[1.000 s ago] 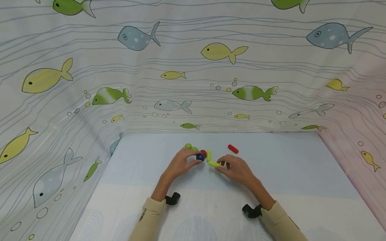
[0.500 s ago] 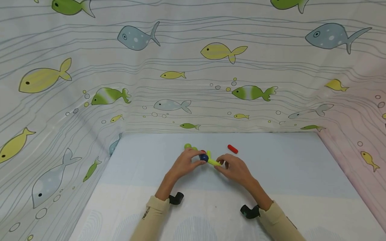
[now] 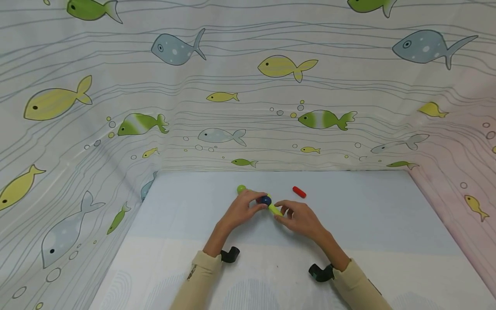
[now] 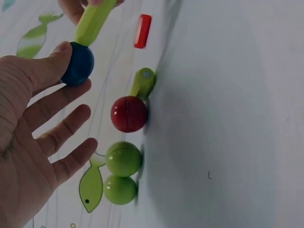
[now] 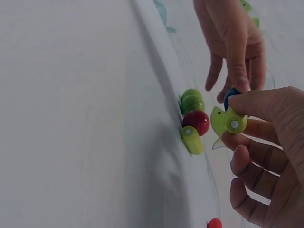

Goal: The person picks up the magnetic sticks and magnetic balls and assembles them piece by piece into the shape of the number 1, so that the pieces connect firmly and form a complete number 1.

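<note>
- Blue ball (image 3: pixel 266 200) is held between the hands, against one end of a yellow-green stick (image 4: pixel 95 21).
- Left hand (image 3: pixel 242 209) is stretched forward and angled inward; in its grip the ball is pinched by thumb and forefinger, the other fingers being spread apart.
- Right hand (image 3: pixel 298 217) is brought in from the opposite side; the stick's other end is pinched in its grip, the remaining fingers being loosely bent.
- On the surface (image 3: pixel 348 206), a red ball (image 4: pixel 129 114) is touched by a second yellow-green stick (image 4: pixel 144 83); two green balls (image 4: pixel 123 159), touching each other, are placed just beside.
- A red stick (image 3: pixel 299 192) is set apart, beyond the right hand.
- In the head view, the red ball is hidden.
</note>
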`<state>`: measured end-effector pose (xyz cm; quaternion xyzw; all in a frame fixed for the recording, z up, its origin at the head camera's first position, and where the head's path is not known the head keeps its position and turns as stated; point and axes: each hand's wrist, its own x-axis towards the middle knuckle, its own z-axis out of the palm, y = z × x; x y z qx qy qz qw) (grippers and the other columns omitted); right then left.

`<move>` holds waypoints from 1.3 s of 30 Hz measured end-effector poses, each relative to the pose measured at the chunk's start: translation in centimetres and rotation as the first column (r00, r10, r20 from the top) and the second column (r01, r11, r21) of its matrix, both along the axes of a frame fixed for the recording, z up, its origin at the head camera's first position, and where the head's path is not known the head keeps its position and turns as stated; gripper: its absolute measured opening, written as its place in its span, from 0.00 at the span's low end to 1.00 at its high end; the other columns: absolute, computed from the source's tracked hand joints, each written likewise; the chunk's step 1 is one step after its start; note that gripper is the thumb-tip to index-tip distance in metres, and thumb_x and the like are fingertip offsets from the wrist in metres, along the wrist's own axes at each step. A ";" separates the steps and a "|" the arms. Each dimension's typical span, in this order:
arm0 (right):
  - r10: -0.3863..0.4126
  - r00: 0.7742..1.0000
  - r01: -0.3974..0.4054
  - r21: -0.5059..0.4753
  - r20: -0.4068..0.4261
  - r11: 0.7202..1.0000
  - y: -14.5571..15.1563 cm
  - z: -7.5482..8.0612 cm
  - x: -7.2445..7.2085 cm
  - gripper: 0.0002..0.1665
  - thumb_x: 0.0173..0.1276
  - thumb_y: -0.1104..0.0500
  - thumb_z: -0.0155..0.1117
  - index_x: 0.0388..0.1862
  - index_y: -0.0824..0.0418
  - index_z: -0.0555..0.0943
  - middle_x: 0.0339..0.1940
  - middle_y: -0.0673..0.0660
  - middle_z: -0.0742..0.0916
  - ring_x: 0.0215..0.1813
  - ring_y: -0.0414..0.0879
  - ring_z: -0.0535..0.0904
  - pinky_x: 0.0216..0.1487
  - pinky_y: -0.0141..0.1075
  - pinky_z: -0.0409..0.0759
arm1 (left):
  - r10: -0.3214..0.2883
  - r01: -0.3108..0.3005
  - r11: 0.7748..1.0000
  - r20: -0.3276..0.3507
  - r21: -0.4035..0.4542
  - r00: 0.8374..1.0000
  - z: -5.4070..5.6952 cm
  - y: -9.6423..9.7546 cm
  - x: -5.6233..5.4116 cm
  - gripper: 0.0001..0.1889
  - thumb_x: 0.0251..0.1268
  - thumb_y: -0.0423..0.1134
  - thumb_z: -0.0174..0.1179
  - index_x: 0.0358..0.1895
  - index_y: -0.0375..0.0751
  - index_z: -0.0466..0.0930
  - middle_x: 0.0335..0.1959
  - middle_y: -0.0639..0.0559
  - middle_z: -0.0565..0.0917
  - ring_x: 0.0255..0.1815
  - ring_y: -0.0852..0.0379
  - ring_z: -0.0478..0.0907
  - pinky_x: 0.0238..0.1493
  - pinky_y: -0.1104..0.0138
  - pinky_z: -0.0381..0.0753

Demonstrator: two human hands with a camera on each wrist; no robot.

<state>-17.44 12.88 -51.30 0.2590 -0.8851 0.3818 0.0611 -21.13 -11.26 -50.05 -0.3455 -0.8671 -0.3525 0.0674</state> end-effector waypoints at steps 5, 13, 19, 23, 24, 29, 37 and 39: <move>-0.037 0.999 0.037 -0.003 -0.007 0.999 0.0 -0.1 0.0 0.17 0.61 0.55 0.74 0.49 0.55 0.85 0.30 0.43 0.83 0.28 0.35 0.75 0.28 0.31 0.75 | 0.011 -0.011 1.000 0.012 0.003 1.000 0.0 0.4 -0.1 0.21 0.63 0.41 0.67 0.59 0.41 0.81 0.46 0.54 0.85 0.47 0.50 0.77 0.51 0.60 0.75; -0.066 0.997 0.066 -0.021 0.036 0.998 0.0 -0.1 0.0 0.17 0.61 0.56 0.75 0.50 0.55 0.85 0.29 0.43 0.85 0.26 0.36 0.75 0.26 0.32 0.74 | 0.015 -0.015 1.000 0.023 0.014 1.000 0.0 1.1 -0.5 0.21 0.64 0.39 0.67 0.59 0.39 0.81 0.44 0.54 0.84 0.45 0.49 0.76 0.47 0.62 0.76; -0.061 0.997 0.062 -0.033 0.045 0.998 -0.1 0.3 -0.4 0.14 0.64 0.53 0.72 0.47 0.55 0.85 0.27 0.42 0.84 0.25 0.35 0.75 0.24 0.32 0.73 | 0.007 -0.006 1.000 0.077 -0.013 0.997 0.1 1.4 -0.4 0.21 0.66 0.40 0.65 0.61 0.40 0.80 0.42 0.56 0.83 0.44 0.55 0.74 0.47 0.64 0.75; -0.068 0.996 0.072 -0.066 0.058 0.995 -0.2 0.4 -0.6 0.18 0.63 0.53 0.73 0.50 0.57 0.83 0.27 0.42 0.85 0.25 0.37 0.75 0.23 0.33 0.73 | 0.019 -0.017 1.000 0.087 -0.020 0.996 0.1 1.6 -0.4 0.20 0.68 0.40 0.63 0.61 0.40 0.79 0.42 0.55 0.82 0.44 0.56 0.73 0.48 0.64 0.76; -0.070 0.995 0.075 -0.075 0.065 0.994 -0.2 0.4 -0.7 0.20 0.63 0.53 0.74 0.52 0.57 0.82 0.28 0.43 0.85 0.25 0.38 0.75 0.23 0.33 0.74 | 0.023 -0.022 1.000 0.088 -0.022 0.996 0.1 1.7 -0.4 0.20 0.68 0.40 0.63 0.61 0.41 0.79 0.42 0.55 0.82 0.45 0.56 0.73 0.48 0.64 0.75; -0.059 0.993 0.070 -0.108 0.104 0.992 -0.4 0.4 -1.0 0.28 0.63 0.54 0.73 0.62 0.53 0.76 0.30 0.43 0.86 0.28 0.39 0.77 0.28 0.34 0.77 | 0.037 -0.035 0.999 0.102 -0.029 0.994 0.1 1.9 -0.4 0.21 0.68 0.41 0.63 0.63 0.42 0.77 0.39 0.56 0.79 0.43 0.56 0.73 0.46 0.64 0.75; -0.015 0.984 0.042 -0.147 0.180 0.988 -0.3 0.1 -1.5 0.29 0.65 0.55 0.71 0.65 0.53 0.76 0.32 0.46 0.86 0.30 0.40 0.80 0.34 0.35 0.80 | 0.043 -0.039 0.999 0.144 -0.033 0.989 -0.1 2.4 -0.5 0.19 0.70 0.42 0.61 0.62 0.44 0.77 0.40 0.56 0.77 0.42 0.56 0.72 0.43 0.66 0.75; -0.011 0.979 0.046 -0.166 0.202 0.985 -0.3 0.1 -1.6 0.29 0.65 0.55 0.71 0.65 0.53 0.75 0.33 0.47 0.87 0.30 0.40 0.80 0.34 0.36 0.80 | 0.046 -0.042 0.999 0.146 -0.030 0.988 -0.1 2.5 -0.5 0.19 0.70 0.43 0.61 0.61 0.44 0.77 0.39 0.56 0.77 0.41 0.57 0.72 0.43 0.67 0.75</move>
